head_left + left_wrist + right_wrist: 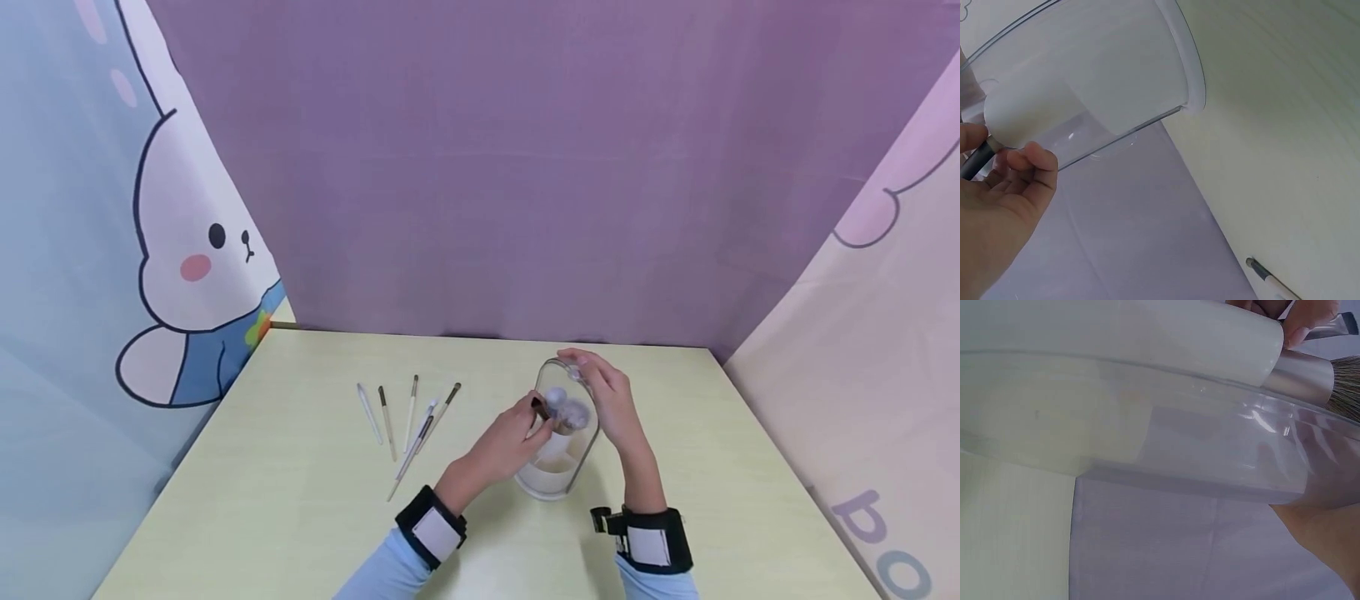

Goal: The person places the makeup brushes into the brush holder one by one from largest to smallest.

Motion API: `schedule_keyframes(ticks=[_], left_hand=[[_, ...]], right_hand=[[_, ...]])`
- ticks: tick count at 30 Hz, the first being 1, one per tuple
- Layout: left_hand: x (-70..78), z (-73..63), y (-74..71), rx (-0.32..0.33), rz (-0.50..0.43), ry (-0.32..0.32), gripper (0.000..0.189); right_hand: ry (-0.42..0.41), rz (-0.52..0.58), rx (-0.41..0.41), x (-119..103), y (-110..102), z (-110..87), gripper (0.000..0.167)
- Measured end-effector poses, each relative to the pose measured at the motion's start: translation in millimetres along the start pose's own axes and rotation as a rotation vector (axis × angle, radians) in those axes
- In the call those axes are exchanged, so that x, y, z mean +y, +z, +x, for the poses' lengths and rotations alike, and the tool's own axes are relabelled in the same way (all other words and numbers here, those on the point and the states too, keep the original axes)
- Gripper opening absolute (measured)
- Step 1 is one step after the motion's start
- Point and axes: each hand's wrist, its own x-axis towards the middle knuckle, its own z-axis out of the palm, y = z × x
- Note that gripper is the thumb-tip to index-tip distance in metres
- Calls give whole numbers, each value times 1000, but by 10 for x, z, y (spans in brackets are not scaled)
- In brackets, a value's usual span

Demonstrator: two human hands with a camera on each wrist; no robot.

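Note:
A makeup brush holder (546,486) with a white base and a clear, round-topped cover stands on the table. My left hand (506,437) is at its open front, pinching a makeup brush (1335,328) between thumb and fingers. This brush has a dark, flat tip, and its lower part is hidden. Beside it, a fluffy makeup brush (574,414) stands bristles up in the white cup (1210,337) of the holder. My right hand (611,400) holds the clear cover (1135,62) by its upper right edge; some of its fingers are hidden.
Several slim makeup brushes (411,457) lie loosely on the pale table (262,500), left of the holder. A purple cloth (487,167) hangs behind the table's far edge. Printed cloths hang on the left (60,292) and right (862,350).

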Motion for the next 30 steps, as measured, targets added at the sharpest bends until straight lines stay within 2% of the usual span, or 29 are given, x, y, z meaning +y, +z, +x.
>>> schedule_keyframes(ticks=[7, 11, 17, 24, 30], left_hand=[[-26, 24, 22, -23, -32, -23, 33], [-15, 38, 12, 0, -60, -35, 24], [8, 2, -9, 37, -90, -61, 20], [24, -14, -28, 112, -72, -27, 16], [20, 10, -7, 81, -82, -16, 11]], right_hand=[[11, -5, -5, -23, -12, 15, 35], [0, -10, -7, -25, -11, 10, 36], [-21, -16, -1, 16, 3, 3, 40], [-15, -36, 7, 31, -2, 11, 41], [-15, -28, -3, 26, -10, 13, 40]])
